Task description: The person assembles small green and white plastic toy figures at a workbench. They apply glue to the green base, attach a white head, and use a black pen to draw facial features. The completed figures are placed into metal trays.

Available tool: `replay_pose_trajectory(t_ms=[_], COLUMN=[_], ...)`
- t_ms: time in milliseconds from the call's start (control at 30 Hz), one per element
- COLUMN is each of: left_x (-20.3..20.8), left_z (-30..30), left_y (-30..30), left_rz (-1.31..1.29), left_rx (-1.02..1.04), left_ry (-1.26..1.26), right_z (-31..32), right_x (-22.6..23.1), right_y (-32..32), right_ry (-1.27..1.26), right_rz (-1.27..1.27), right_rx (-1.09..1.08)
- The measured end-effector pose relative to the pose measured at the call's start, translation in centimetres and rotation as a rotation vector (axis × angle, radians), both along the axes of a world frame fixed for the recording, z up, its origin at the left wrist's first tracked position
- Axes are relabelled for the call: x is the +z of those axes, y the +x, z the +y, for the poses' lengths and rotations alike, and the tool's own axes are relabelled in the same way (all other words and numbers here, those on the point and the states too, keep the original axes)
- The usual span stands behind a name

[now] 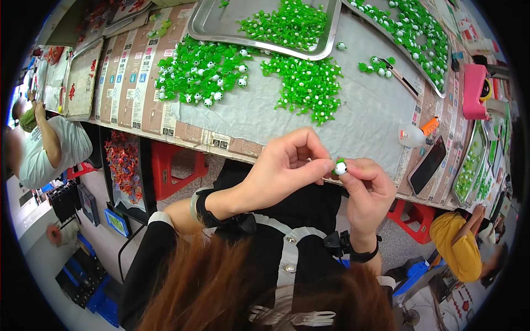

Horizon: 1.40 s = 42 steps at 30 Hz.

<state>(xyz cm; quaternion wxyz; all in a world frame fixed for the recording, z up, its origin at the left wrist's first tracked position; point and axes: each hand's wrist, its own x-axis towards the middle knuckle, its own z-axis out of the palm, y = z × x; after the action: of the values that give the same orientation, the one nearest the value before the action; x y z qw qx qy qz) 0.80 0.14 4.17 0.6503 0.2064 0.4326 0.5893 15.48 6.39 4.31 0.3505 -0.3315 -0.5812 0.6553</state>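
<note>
In front of me, over the table's near edge, both my hands meet at a small green figure with a white ball-shaped head [340, 167]. My left hand [288, 164] is closed, its thumb and forefinger pinching at the green part. My right hand [369, 185] is closed too, thumb and fingertips on the white head. Farther back lie a pile of green pieces with white heads [201, 74] on the left and a pile of smaller green pieces with white spots [309, 83] in the middle.
A metal tray [221, 34] holds more green pieces; another tray [440, 88] stands far right. Right of my hands are a clear bottle with an orange top [411, 135], a phone [428, 165] and a pen-like tool [406, 83]. Co-workers sit left [58, 146] and right [461, 248].
</note>
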Motion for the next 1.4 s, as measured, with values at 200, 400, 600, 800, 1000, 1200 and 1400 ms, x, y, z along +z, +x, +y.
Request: replay_pose_trajectory(t_ms=[200,400,600,800,1000,1200,1400], left_x=[0.4,-0.1,0.0,0.4,0.2,-0.3,-1.1], left_z=[-0.1,-0.2,0.1,0.6,0.8,0.9,0.9], left_y=[0.0,-0.1,0.0,-0.1,0.0,-0.2,-0.3], left_rz=[0.189,0.549,0.31,-0.034,-0.118,-0.159,-0.223], left_rx=[-0.026,-0.018,-0.053,-0.066,-0.042,-0.055,-0.053], left_ry=[0.073,0.234,0.064,-0.045,-0.104,-0.135,-0.202], right_z=[0.2,0.2,0.3,1.1,1.2,1.2,1.2], right_x=[0.2,0.2,-0.1,-0.4,-0.3,-0.1,-0.3], right_y=[0.0,0.0,0.1,-0.1,-0.2,-0.6,-1.0], right_ry=[0.087,0.122,-0.083,-0.424,-0.443,-0.485,-0.55], right_rz=[-0.035,-0.059,-0.019,0.104,0.105,0.063,0.018], right_rx=[-0.02,-0.016,-0.025,-0.042,-0.04,-0.064,-0.065])
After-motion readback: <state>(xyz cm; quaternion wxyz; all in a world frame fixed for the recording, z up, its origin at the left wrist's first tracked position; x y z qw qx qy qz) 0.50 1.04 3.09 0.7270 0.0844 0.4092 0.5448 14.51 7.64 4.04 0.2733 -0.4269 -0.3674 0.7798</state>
